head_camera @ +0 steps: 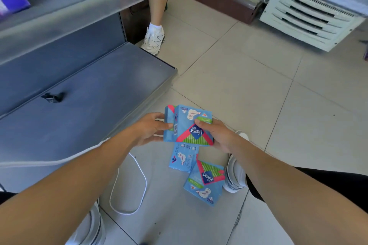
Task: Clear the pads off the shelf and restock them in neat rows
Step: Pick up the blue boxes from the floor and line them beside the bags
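The grey metal shelf (pixel 83 93) lies low at left, and beside its front edge the left hand (pixel 148 129) grips the left side of two blue packs (pixel 187 125) held face-up over the tiled floor (pixel 258 89), their long axis running left to right and the logo upside down to the wearer. The right hand (pixel 217 135) pinches their right edge, thumb on top. Two more glossy blue, pink-and-green-striped packs (pixel 203 181) lie flat on the floor just below, tilted.
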A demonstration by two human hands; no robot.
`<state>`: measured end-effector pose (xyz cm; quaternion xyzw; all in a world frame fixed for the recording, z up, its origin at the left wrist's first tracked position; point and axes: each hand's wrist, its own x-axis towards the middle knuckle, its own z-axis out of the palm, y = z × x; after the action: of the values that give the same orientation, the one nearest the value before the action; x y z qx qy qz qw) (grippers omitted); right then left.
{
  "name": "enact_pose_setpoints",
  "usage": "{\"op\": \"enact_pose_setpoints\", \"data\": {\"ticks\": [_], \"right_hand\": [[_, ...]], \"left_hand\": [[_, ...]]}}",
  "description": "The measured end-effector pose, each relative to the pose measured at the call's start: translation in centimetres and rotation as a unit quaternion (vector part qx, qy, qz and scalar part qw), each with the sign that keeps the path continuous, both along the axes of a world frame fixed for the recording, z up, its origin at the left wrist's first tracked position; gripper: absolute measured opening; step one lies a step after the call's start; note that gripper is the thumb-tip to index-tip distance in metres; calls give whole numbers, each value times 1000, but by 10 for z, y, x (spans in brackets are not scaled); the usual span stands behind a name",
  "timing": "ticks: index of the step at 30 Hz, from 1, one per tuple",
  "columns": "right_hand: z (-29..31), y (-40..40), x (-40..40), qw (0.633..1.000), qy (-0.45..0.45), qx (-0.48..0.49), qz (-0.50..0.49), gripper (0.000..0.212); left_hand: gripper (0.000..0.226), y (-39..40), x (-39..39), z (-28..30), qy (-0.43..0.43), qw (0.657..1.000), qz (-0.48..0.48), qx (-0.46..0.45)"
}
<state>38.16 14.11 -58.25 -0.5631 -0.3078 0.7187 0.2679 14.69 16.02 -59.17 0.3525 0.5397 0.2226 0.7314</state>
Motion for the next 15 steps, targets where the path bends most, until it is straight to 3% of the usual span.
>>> {"op": "enact_pose_setpoints", "data": {"ticks": [4, 8, 15], "right_hand": [[34, 12, 11, 999, 13, 51, 14, 54], [91, 29, 21, 993, 13, 113, -16, 59], [188, 52, 3, 970, 38, 234, -50, 37]], "left_hand": [[47, 5, -13, 33, 17, 999, 19, 46], [38, 14, -28, 88, 29, 993, 39, 110], [34, 25, -48, 195, 16, 974, 79, 212]]}}
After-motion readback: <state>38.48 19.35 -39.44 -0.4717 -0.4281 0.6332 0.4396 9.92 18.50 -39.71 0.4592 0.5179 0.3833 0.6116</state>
